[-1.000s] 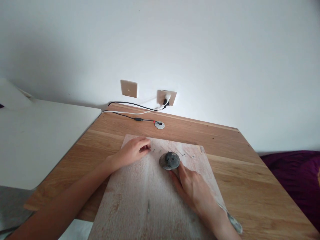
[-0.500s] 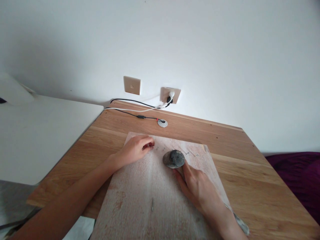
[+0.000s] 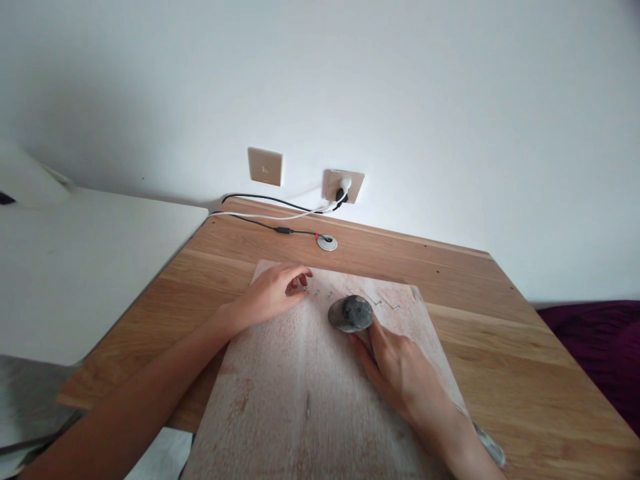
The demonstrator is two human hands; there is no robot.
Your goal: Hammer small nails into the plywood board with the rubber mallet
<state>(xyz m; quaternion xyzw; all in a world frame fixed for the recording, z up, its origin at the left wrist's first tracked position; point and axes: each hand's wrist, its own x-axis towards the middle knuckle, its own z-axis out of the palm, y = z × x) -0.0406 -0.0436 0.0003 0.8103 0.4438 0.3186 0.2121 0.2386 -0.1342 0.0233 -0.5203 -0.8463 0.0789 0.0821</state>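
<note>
A pale, worn wooden board (image 3: pixel 280 393) lies on a wooden table (image 3: pixel 500 347). My left hand (image 3: pixel 275 293) rests near the board's far left corner, fingers curled in a pinch around a small nail (image 3: pixel 305 288). My right hand (image 3: pixel 395 373) grips a dark grey rounded stone (image 3: pixel 351 313), which sits on the board near its far edge. Several small nails (image 3: pixel 323 293) stand or lie along that far edge, between my hands and beyond the stone. One loose nail (image 3: pixel 308 404) lies on the board nearer to me.
Two wall plates (image 3: pixel 265 166) sit above the table, one with a white plug (image 3: pixel 344 185). Black and white cables (image 3: pixel 270 217) run to a round grommet (image 3: pixel 327 243). A white surface (image 3: pixel 75 260) adjoins on the left, purple fabric (image 3: pixel 595 340) on the right.
The view has drifted slightly, so everything sits a little higher and further right. My left fingers have opened a little around the nail. The stone stays under my right hand.
</note>
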